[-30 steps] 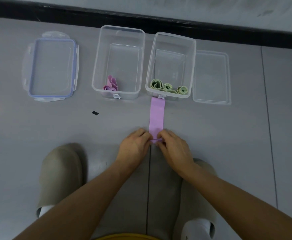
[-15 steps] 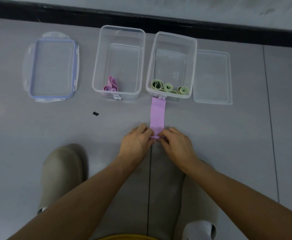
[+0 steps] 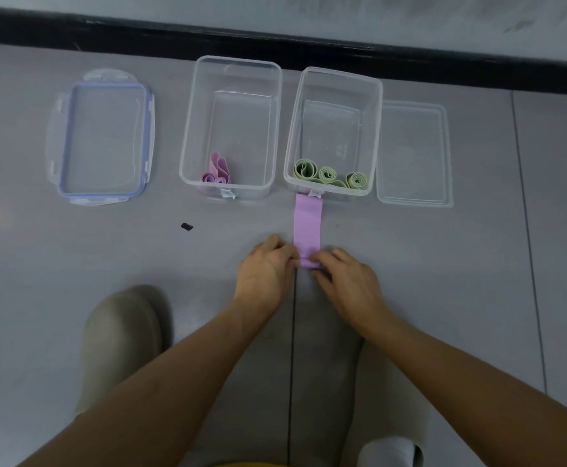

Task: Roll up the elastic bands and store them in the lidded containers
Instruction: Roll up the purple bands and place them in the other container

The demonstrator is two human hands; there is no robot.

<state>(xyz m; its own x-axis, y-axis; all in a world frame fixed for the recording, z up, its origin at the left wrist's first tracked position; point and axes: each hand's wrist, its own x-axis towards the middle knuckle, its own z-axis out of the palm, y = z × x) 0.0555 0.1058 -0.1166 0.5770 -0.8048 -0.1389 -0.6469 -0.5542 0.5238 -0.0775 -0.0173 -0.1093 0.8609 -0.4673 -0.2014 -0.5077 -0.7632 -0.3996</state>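
A flat purple elastic band (image 3: 307,224) lies on the grey floor, running from my hands up to the right container. Its near end is rolled into a small coil. My left hand (image 3: 265,267) pinches the coil's left side and my right hand (image 3: 346,278) pinches its right side. Two clear open containers stand side by side: the left container (image 3: 187,129) holds a rolled pink band (image 3: 215,171), the right container (image 3: 376,129) holds three rolled green bands (image 3: 329,175).
A blue-rimmed lid (image 3: 103,139) lies left of the containers and a clear lid (image 3: 413,153) lies right of them. A small black speck (image 3: 186,226) sits on the floor. My beige shoes (image 3: 120,342) are below. A black baseboard (image 3: 275,42) runs behind.
Both hands have moved forward along the purple band, rolling its near end; the flat part between my hands and the container has become shorter.
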